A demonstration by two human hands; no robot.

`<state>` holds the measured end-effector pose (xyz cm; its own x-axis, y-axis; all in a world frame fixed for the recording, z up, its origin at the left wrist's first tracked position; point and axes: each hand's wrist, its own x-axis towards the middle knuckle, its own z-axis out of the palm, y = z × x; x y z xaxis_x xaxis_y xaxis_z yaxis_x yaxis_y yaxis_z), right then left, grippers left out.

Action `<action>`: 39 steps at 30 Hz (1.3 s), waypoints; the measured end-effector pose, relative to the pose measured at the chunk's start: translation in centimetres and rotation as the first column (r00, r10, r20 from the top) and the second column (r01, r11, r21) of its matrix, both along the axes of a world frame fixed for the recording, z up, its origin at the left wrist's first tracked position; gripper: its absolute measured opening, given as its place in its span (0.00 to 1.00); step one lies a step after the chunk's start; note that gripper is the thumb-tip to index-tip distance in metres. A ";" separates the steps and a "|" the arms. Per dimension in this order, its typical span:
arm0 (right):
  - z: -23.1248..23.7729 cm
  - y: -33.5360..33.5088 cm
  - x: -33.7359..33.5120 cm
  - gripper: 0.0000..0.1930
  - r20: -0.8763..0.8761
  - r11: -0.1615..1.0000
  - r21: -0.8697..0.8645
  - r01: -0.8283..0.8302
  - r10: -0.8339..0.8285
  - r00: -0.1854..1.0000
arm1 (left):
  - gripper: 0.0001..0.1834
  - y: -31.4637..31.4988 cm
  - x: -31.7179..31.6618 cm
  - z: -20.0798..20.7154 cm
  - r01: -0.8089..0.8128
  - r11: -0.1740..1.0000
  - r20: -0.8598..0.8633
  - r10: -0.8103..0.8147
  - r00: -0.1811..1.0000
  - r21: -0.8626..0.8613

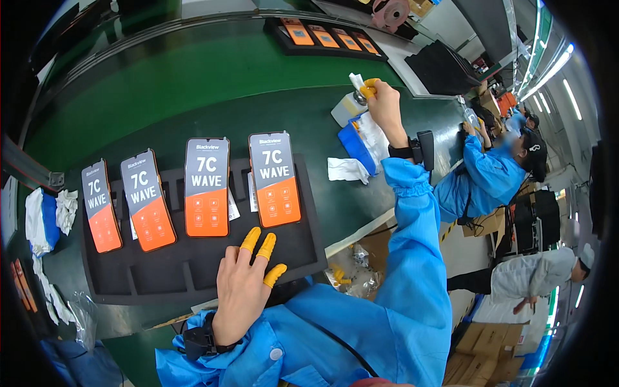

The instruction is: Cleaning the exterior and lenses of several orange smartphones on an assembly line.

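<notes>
My left hand point(242, 287), with yellow finger cots on some fingers, lies with its fingers apart over the near edge of a black foam tray point(155, 280). Just beyond those fingertips is an orange-and-grey smartphone point(276, 184), the rightmost on the tray. Three similar phones lie to its left: one phone point(206, 193), a tilted phone point(147, 206) and a leftmost phone point(100, 213). Farther right, my right hand point(385, 109) pinches a white cloth point(356, 82) at the top of a squat white bottle point(348, 109). The hand partly hides the bottle top.
A blue box point(356, 143) of white cloths stands beside the bottle; a loose cloth point(348, 169) lies near it. At the back is another phone tray point(284, 44). More cloths point(40, 222) sit at left. A co-worker in blue point(483, 171) is at the right.
</notes>
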<state>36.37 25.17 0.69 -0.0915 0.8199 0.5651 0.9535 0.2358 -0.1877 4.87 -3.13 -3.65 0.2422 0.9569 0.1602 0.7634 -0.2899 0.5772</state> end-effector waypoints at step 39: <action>-5.8 -12.5 -13.4 0.11 -0.001 0.730 -0.187 -0.657 0.669 0.743 | 0.08 0.6 0.6 -1.5 0.029 0.997 -0.085 -0.023 0.996 0.073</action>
